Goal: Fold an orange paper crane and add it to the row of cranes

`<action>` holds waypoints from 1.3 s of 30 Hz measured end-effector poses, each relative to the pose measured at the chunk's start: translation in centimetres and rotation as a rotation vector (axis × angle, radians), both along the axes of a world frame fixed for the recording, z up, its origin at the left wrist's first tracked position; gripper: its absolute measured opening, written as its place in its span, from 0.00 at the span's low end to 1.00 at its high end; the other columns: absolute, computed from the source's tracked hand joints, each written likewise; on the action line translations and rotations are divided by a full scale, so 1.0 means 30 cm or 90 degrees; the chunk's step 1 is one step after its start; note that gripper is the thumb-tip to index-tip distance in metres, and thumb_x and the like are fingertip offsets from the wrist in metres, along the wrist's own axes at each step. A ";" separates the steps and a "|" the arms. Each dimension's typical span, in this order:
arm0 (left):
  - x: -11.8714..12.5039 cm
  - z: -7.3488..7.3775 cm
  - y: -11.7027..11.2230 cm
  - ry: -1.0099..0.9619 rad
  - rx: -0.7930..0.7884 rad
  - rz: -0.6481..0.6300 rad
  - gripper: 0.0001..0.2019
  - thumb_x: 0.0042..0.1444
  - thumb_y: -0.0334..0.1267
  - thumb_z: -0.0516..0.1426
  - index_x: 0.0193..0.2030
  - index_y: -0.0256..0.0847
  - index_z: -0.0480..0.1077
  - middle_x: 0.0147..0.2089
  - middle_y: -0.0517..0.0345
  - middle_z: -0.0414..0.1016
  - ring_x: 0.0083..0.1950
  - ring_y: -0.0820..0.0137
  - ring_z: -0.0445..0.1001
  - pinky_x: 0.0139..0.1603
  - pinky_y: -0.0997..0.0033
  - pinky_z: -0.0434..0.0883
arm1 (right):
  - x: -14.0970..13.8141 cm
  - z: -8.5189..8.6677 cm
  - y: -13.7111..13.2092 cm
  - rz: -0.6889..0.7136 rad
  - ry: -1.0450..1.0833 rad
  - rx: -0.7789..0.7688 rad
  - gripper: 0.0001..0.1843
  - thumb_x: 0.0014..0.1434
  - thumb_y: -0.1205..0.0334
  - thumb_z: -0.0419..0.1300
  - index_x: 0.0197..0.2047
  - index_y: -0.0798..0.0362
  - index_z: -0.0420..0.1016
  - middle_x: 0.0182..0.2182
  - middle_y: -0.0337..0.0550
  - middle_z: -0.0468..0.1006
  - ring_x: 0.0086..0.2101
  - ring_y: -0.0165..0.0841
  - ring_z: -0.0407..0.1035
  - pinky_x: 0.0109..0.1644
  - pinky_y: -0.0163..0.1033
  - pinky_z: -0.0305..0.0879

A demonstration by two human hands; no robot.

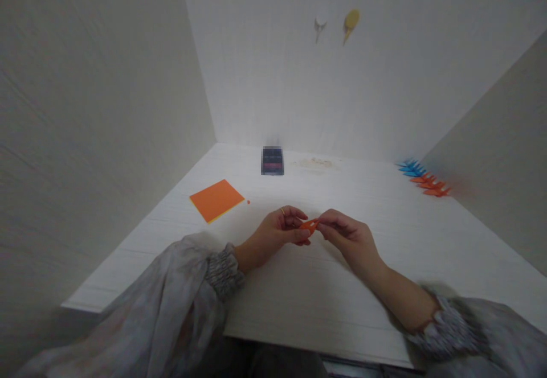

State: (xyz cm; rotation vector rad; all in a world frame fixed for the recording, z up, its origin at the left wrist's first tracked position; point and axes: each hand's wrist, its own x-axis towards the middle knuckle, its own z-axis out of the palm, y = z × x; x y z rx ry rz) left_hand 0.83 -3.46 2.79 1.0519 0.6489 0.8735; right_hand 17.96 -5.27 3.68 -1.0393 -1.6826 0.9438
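A small folded orange paper piece point(309, 226) is pinched between both my hands just above the white table point(325, 309). My left hand point(282, 231) curls its fingers round the piece's left end; a ring shows on one finger. My right hand point(346, 235) grips the right end with thumb and fingertips. Both wrists rest low over the table's middle. Most of the paper is hidden by my fingers.
A stack of orange paper sheets point(216, 199) lies at the left with a tiny orange scrap point(248, 202) beside it. A dark blurred box point(272, 160) stands at the back. Folded blue point(411, 168) and orange paper pieces point(432, 185) line the right wall. Two small shapes hang on the back wall.
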 end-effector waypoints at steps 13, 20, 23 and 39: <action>0.001 0.002 -0.009 0.060 0.008 -0.033 0.12 0.40 0.39 0.62 0.30 0.34 0.69 0.26 0.60 0.70 0.27 0.76 0.70 0.30 0.76 0.63 | 0.000 0.000 -0.003 0.010 -0.040 0.007 0.04 0.53 0.62 0.56 0.28 0.52 0.68 0.25 0.38 0.69 0.27 0.30 0.63 0.32 0.36 0.60; 0.000 0.003 -0.012 0.069 0.012 -0.051 0.12 0.41 0.40 0.62 0.30 0.34 0.69 0.25 0.61 0.69 0.26 0.77 0.68 0.30 0.75 0.62 | -0.006 -0.004 -0.005 0.013 -0.019 0.035 0.02 0.52 0.64 0.57 0.29 0.52 0.67 0.24 0.37 0.68 0.27 0.29 0.62 0.31 0.36 0.60; -0.002 -0.002 -0.009 0.071 0.011 -0.064 0.12 0.41 0.41 0.62 0.30 0.34 0.69 0.25 0.61 0.68 0.26 0.78 0.67 0.30 0.75 0.62 | -0.004 -0.007 -0.002 0.001 -0.018 0.043 0.02 0.51 0.64 0.57 0.30 0.52 0.68 0.24 0.38 0.68 0.28 0.30 0.63 0.32 0.36 0.60; 0.000 -0.001 -0.009 0.062 0.032 -0.037 0.11 0.41 0.40 0.62 0.30 0.35 0.70 0.25 0.62 0.67 0.26 0.78 0.65 0.29 0.76 0.63 | 0.000 -0.008 0.005 -0.022 0.021 -0.060 0.06 0.49 0.59 0.60 0.30 0.52 0.71 0.25 0.38 0.71 0.27 0.29 0.64 0.31 0.35 0.61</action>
